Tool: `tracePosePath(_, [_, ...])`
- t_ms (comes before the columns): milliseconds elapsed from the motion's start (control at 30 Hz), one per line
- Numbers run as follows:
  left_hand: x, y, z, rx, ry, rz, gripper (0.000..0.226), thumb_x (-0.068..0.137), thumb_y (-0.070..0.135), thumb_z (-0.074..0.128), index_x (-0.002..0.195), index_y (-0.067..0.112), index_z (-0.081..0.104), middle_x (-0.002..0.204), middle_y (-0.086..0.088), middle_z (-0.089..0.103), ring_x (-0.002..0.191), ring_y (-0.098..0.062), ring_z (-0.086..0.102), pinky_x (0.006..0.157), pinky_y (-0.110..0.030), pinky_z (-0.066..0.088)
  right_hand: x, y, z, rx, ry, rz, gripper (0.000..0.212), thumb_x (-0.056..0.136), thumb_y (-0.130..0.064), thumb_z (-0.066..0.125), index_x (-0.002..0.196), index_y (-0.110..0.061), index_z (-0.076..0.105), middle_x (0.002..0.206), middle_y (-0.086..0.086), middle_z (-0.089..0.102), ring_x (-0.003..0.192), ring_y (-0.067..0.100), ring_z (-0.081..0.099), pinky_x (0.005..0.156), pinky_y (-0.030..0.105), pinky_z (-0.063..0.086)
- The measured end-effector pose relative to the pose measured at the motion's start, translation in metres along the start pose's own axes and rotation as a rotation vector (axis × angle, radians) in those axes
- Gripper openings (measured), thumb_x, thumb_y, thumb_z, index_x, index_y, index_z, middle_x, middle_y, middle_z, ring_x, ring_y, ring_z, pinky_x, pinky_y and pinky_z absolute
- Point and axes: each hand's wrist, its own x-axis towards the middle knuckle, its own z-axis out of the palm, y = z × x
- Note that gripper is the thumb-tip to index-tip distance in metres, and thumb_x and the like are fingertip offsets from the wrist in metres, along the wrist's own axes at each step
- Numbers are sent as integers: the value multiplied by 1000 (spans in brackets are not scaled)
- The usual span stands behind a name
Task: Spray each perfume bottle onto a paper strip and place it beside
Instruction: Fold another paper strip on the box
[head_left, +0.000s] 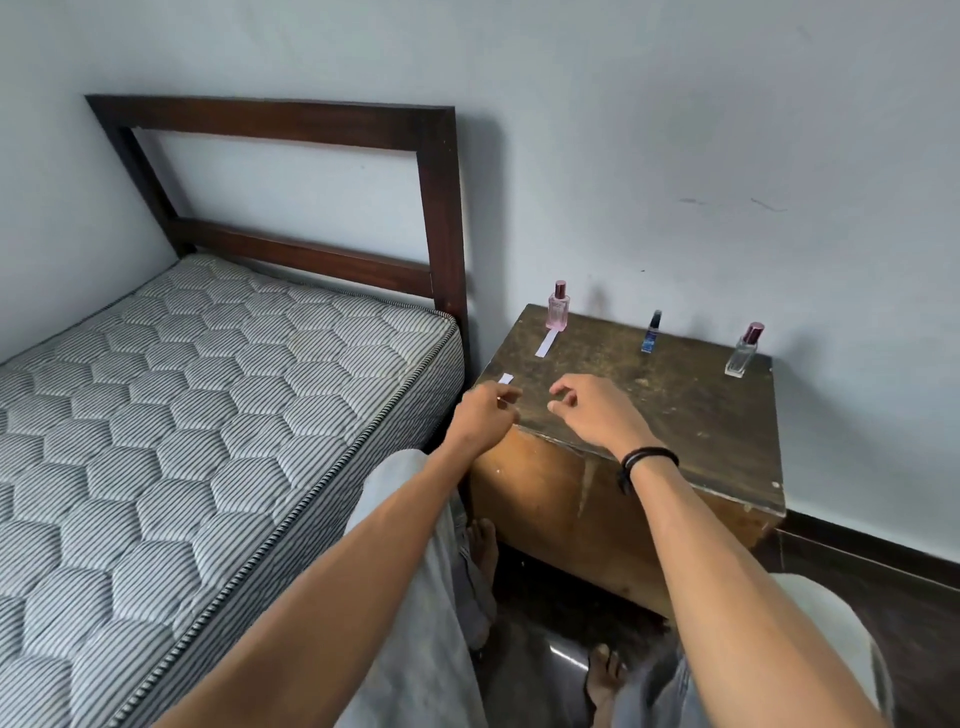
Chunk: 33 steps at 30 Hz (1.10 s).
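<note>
Three perfume bottles stand along the back of a worn wooden nightstand (675, 410): a pink bottle (557, 307) on the left, a small blue bottle (651, 334) in the middle, and a clear bottle with a maroon cap (744, 352) on the right. One white paper strip (546, 343) lies flat just in front of the pink bottle. At the front left corner my left hand (485, 415) pinches a second paper strip (505, 379), whose end pokes out past my curled fingers. My right hand (592, 410) hovers beside it with loosely curled fingers, holding nothing.
A bed with a striped mattress (208, 405) and dark wooden headboard (436, 208) stands close on the nightstand's left. The wall runs right behind the bottles. My knees and bare feet (480, 545) are below the nightstand's front edge.
</note>
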Motion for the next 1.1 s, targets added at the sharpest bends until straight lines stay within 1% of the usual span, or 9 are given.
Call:
tracePosePath(100, [12,0,-7,113,12,6,35,86,15,68,120,17,72,120,-1,69,110,-19,64,96,-33,48,-2,-1,7,-2,-12,4,30,102,-31,62,130,-21,65,114,-1,71,88,13,62,83,29,51])
tracePosePath(167, [23,-7,-13,166,37,-31,33,83,15,68,116,15,73,119,-4,69,110,-24,65,93,-36,50,-2,1,11,-10,-21,13,29,101,-31,62,129,-22,66,114,-1,71,89,14,64,84,30,54])
tracePosePath(233, [33,-16,-16,195,40,-78,31,80,17,73,111,13,73,114,-5,70,106,-26,65,88,-36,51,4,4,15,-21,-38,24,29,101,-31,62,129,-24,66,112,-3,71,91,15,67,87,34,57])
tracePosePath(333, [41,-26,-13,189,-9,-110,42,74,28,84,111,14,71,116,-2,67,107,-25,64,91,-38,51,18,7,19,-23,-64,46,28,101,-33,63,127,-25,66,108,-6,71,91,15,68,89,37,58])
tracePosePath(467, [42,-38,1,201,-53,-63,51,72,39,88,114,17,70,115,-5,61,110,-26,58,94,-38,48,32,14,27,13,-101,76,27,99,-37,64,125,-27,68,100,-11,69,89,12,67,83,33,54])
tracePosePath(600, [42,-48,2,242,-56,-45,55,74,39,86,120,16,68,119,-5,60,113,-26,56,95,-35,44,37,14,36,71,-129,81,27,99,-39,66,123,-28,68,96,-14,68,89,11,67,80,30,48])
tracePosePath(767, [42,-48,1,269,-32,-58,47,78,30,84,119,14,68,122,-3,59,116,-25,56,95,-44,49,44,6,40,117,-117,57,28,98,-41,66,123,-30,68,102,-11,70,99,14,67,84,30,49])
tracePosePath(900, [41,-45,2,269,-19,-72,39,82,29,80,116,13,69,120,-1,60,114,-24,57,91,-40,49,42,8,42,133,-110,52,27,98,-41,66,122,-31,69,103,-11,70,100,12,66,87,32,51])
tracePosePath(1100, [41,-43,-2,219,-5,-138,33,85,35,73,111,15,70,117,0,64,111,-23,61,89,-37,48,43,16,49,106,-149,58,30,98,-44,65,125,-32,67,110,-8,69,100,11,62,81,29,44])
